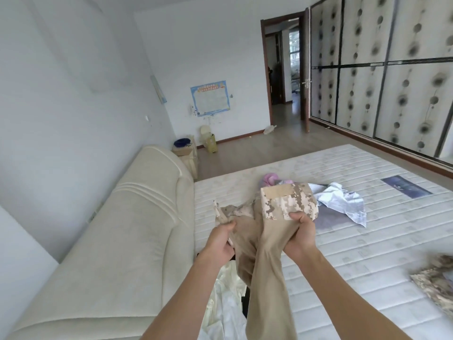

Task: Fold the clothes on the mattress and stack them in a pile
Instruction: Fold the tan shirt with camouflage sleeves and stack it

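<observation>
Both hands, left hand and right hand, clench tan camo garment above mattress; plenty of bare mattress rightward.

camo cloth: blurred, cut off by the right edge; its kind cannot be told.
tan garment: lower end runs out past the bottom edge.
left hand: fingertips buried in the tan folds.
pink cloth: mostly hidden behind the camo pocket.
poster: print too small to read.
white cloth: partly covered by the forearm and the tan garment.
</observation>
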